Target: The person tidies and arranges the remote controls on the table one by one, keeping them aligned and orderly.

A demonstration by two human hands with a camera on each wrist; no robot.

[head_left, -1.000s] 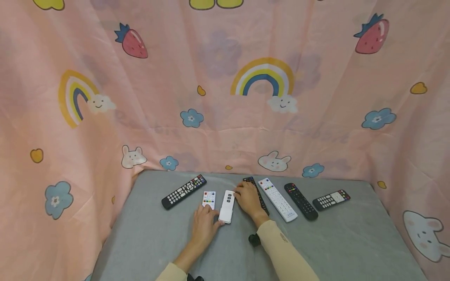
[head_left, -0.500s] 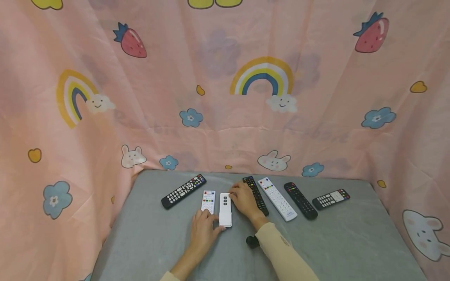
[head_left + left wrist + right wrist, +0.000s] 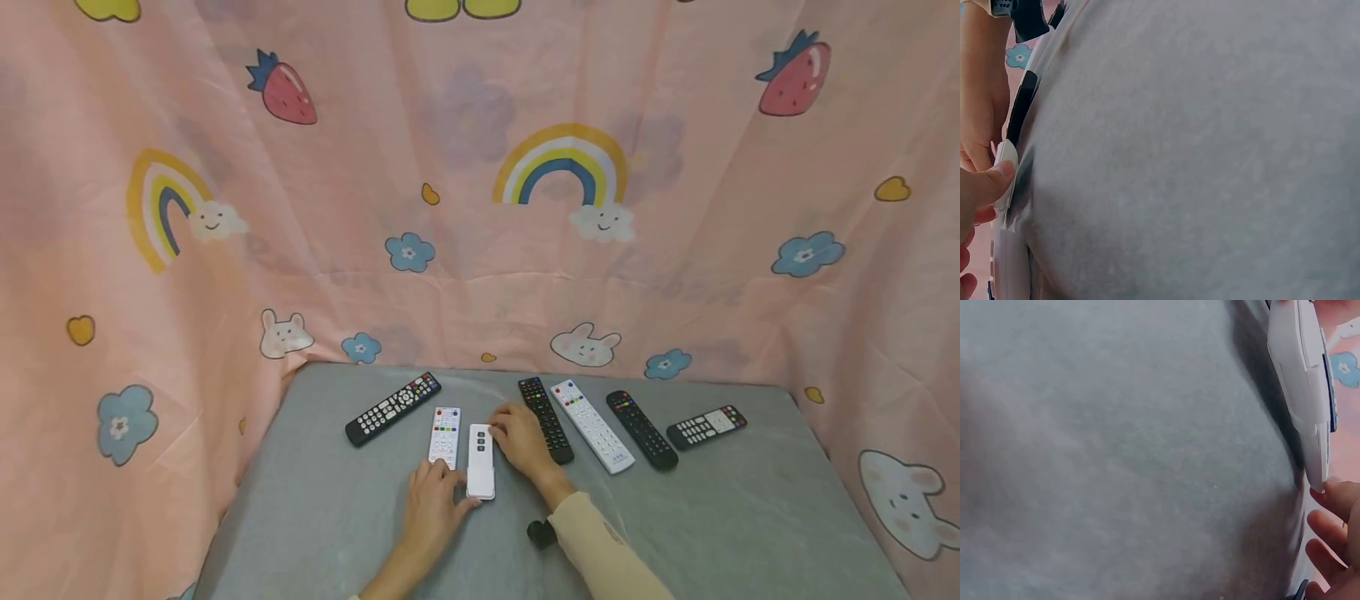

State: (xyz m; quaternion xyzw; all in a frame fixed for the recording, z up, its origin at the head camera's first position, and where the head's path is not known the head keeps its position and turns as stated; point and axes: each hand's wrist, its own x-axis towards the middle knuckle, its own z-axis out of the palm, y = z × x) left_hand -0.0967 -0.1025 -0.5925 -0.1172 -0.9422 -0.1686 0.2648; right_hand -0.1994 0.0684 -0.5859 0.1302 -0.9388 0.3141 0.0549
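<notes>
A slim white remote control [image 3: 481,471] with 3 dark buttons lies upright in the head view, between my two hands. My left hand [image 3: 431,510] holds its near end, the thumb [image 3: 996,178] bent over the edge in the left wrist view. At its upper right side, the fingertips of my right hand [image 3: 521,442] pinch the far end. Seen from the right wrist, the remote appears side-on, its tip at the right thumb [image 3: 1338,495]. Just left lies a white remote with coloured buttons [image 3: 446,433], its lower end hidden behind my left fingers.
A black remote [image 3: 393,409] lies slanted at the left. Right of my right hand are another black remote [image 3: 547,421], a long white one [image 3: 592,427], and two more black ones. Grey cloth [image 3: 315,517] covers the table; a patterned pink curtain [image 3: 360,183] hangs behind.
The slim white remote has turned from slanted to straight and slid towards me. Both hands have moved with it, showing more of the white remote with coloured buttons.
</notes>
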